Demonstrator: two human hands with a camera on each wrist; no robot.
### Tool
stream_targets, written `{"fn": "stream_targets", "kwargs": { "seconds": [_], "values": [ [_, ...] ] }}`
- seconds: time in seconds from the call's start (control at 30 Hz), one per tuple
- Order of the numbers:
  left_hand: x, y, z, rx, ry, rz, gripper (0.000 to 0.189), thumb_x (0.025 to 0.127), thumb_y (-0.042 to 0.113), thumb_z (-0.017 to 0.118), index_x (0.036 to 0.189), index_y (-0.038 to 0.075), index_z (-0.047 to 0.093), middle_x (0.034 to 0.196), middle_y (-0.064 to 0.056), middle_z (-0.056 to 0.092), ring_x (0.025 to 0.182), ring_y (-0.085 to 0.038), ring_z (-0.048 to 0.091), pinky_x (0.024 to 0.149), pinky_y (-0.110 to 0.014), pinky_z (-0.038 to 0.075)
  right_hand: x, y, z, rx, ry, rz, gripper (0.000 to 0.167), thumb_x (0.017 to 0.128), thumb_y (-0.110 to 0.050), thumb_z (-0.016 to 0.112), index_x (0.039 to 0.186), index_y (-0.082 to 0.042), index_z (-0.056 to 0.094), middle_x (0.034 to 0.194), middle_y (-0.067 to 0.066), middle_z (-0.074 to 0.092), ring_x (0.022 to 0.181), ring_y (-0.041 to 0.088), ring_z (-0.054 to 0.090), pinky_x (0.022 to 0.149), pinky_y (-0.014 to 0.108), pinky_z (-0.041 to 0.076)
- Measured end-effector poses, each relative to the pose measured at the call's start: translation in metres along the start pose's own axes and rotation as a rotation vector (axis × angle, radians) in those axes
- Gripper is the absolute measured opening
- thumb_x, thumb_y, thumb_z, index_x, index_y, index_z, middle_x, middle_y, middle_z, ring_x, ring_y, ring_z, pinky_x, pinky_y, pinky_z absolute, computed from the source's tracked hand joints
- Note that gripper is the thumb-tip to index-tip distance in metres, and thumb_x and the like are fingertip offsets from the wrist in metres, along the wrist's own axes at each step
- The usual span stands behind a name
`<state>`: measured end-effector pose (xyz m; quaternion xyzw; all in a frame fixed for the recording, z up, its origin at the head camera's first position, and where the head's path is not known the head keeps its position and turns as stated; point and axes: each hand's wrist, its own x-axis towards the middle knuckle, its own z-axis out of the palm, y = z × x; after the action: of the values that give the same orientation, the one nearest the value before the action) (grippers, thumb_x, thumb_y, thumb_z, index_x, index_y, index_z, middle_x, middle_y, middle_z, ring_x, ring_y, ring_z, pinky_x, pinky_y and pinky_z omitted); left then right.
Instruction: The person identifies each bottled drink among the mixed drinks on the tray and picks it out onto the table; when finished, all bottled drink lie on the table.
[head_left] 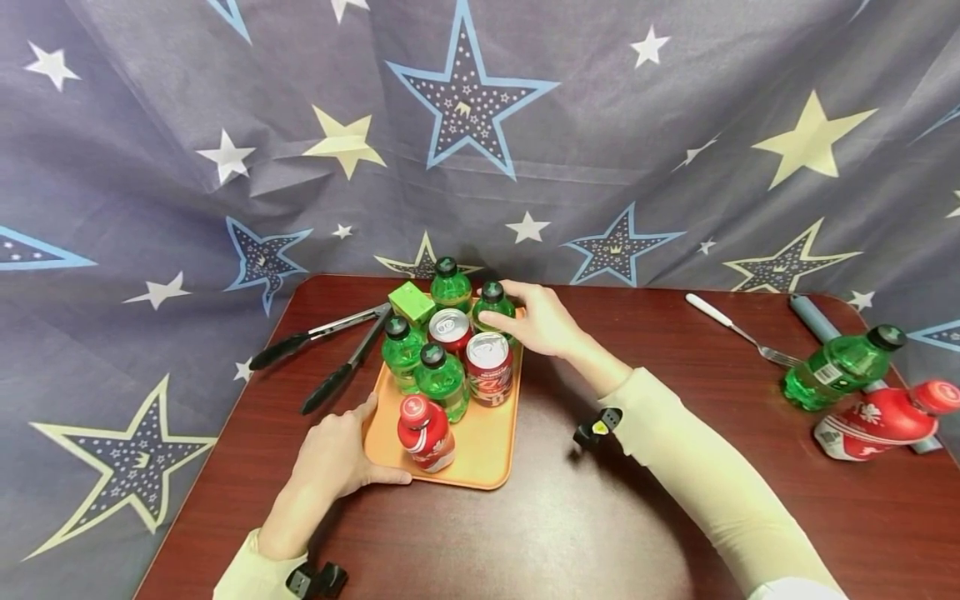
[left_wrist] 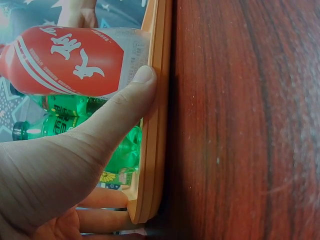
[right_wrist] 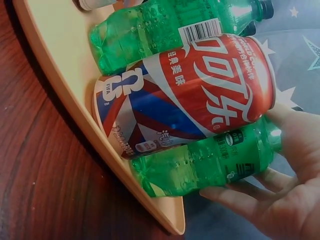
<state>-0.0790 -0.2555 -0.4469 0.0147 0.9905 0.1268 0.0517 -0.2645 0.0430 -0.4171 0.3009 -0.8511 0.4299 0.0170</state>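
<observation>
An orange tray (head_left: 480, 467) carries several green plastic bottles with black caps, two red cans, a red-labelled bottle (head_left: 426, 435) and a small green box (head_left: 412, 303). My left hand (head_left: 337, 454) holds the tray's near left corner, thumb along the front rim and fingers at the left side. In the left wrist view the thumb (left_wrist: 120, 102) lies on the rim beside the red-labelled bottle. At the far right corner, my right hand (head_left: 546, 321) grips the upper part of a green bottle (head_left: 491, 310). A cola can (right_wrist: 187, 95) stands upright close beside that bottle.
Black-handled tongs (head_left: 341, 350) lie spread left of the tray. On the right of the table are a white-handled fork (head_left: 738, 329), a grey-blue rod (head_left: 813, 318), a green bottle (head_left: 840, 368) and a red bottle (head_left: 873, 423) lying down. A star-patterned cloth (head_left: 570, 158) hangs behind.
</observation>
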Motion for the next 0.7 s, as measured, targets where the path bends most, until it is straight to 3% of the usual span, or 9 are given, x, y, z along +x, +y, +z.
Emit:
{"fn": "stream_targets", "kwargs": {
  "seconds": [0.23,0.47,0.7],
  "values": [
    [0.000,-0.001,0.001,0.000,0.006,0.003,0.130,0.056,0.073,0.095,0.152,-0.003,0.053,0.116,-0.030,0.075,0.097,-0.046,0.074,0.084,-0.060,0.060,-0.001,0.001,-0.009,-0.013,0.051,-0.024,0.029,0.096,-0.031,0.081,0.119,-0.014,0.076,0.097,0.003,0.077,0.077,0.022,0.061,0.073,0.032,0.048],
    [0.002,0.000,0.001,0.003,0.018,0.019,0.129,0.055,0.073,0.096,0.151,-0.003,0.054,0.113,-0.030,0.075,0.094,-0.045,0.074,0.082,-0.059,0.060,-0.005,0.004,-0.031,-0.015,0.111,-0.016,0.032,0.097,-0.028,0.080,0.124,-0.013,0.076,0.109,0.006,0.080,0.097,0.022,0.071,0.090,0.050,0.057],
    [0.000,0.000,0.001,0.008,0.017,0.012,0.130,0.055,0.073,0.096,0.151,-0.004,0.054,0.116,-0.031,0.075,0.096,-0.046,0.074,0.084,-0.059,0.060,-0.011,0.003,-0.053,-0.053,0.149,0.023,0.031,0.098,-0.028,0.079,0.125,-0.012,0.075,0.105,0.008,0.079,0.097,0.023,0.072,0.086,0.039,0.056]
  ]
}}
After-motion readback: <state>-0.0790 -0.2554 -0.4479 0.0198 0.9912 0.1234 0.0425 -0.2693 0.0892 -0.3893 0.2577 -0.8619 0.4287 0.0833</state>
